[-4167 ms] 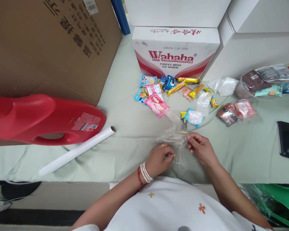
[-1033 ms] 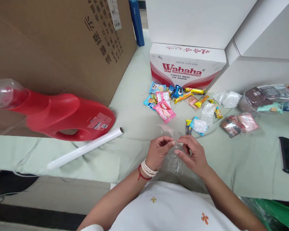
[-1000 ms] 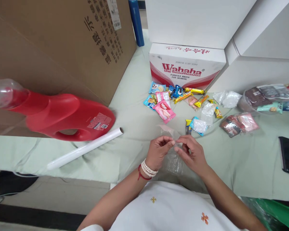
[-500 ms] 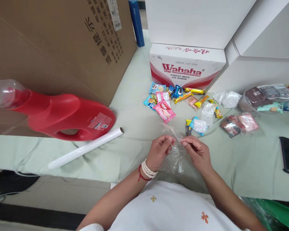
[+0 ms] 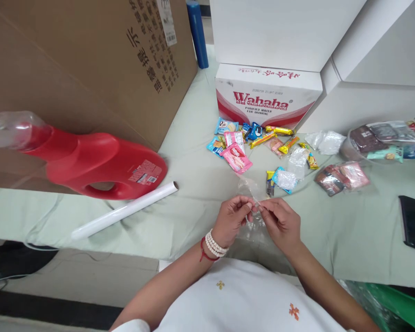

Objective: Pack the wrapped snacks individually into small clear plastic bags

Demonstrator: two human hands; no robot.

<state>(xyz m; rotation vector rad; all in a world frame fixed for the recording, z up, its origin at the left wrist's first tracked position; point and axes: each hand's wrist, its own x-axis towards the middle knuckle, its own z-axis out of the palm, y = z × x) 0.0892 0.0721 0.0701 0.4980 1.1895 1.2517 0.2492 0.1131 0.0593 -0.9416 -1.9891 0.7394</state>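
Clear plastic bag (image 5: 253, 228) pinched at top rim btw. fingertips of left hand (image 5: 230, 221) & right hand (image 5: 280, 223), near front edge of table (image 5: 180, 216), just short of snack packets (image 5: 235, 154); prob. best rubbed gently, not yanked.

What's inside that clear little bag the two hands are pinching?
Nothing shows inside the clear bag; only the green cloth shows through its crinkled film. The left hand and right hand cover its top edge, so that part is hidden.
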